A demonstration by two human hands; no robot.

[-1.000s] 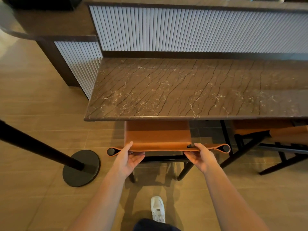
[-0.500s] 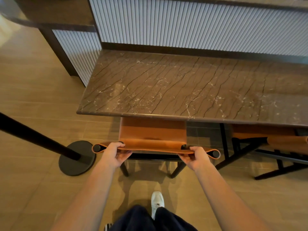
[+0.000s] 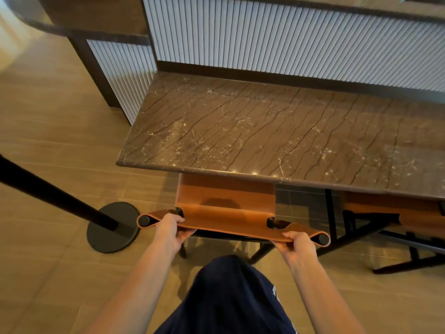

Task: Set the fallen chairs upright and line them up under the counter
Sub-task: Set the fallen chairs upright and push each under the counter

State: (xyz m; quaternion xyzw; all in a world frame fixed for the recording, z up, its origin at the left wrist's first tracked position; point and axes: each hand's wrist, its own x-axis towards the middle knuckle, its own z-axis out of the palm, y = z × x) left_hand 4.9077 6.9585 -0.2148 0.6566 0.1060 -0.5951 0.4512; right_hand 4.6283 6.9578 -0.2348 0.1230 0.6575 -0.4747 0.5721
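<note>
**Browns, Tan and Black at the Counter**

We see a counter (image 3: 289,136) of dark brown stone, veined with thin black lines and flecked with white; behind it stands a panel (image 3: 289,39) of fine vertical ribs, pale grey-white, edged in dark brown; the chair (image 3: 226,198) shows orange-tan leather on a black frame; the second chair (image 3: 421,221) wears the same tan and black; the floor (image 3: 48,116) is beige with faint wood-like streaks; the post (image 3: 55,196) and its round base are black; the garment (image 3: 228,297) is navy.

Right hand (image 3: 297,245) slid outward along the tan leather chair backrest (image 3: 234,224), whose right end swung toward the person.
</note>
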